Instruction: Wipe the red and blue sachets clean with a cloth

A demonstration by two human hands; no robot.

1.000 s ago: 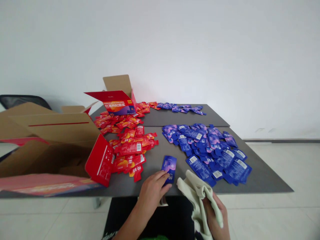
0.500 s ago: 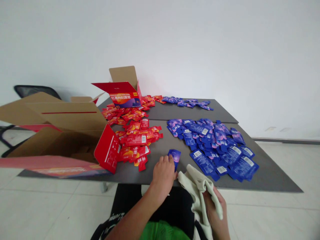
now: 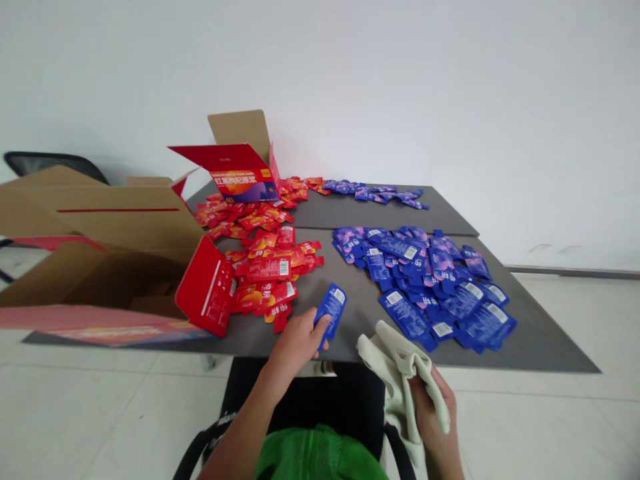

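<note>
White wall [image 3: 350, 87] backs a grey flat table [image 3: 540, 347]. Leftmost, an open red cardboard box [image 3: 207, 290] borders flat red pouches [image 3: 267, 269]. The left hand [image 3: 294, 343] clamps a flat blue pouch [image 3: 334, 305] near the front edge, likely thumb-braced for steadiness; the right hand [image 3: 434, 430] grips bunched cream cloth [image 3: 393, 357] near piled blue pouches [image 3: 463, 300].

Glossy blue sachet [image 3: 334, 305]; soft cream cloth [image 3: 399, 373].

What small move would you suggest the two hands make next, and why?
I would probably bring the pale cloth in the right hand to the blue sachet in the left hand: the sachet is held apart from the blue pile, its barcode side shows, and the cloth is nearby without touching it.
</note>
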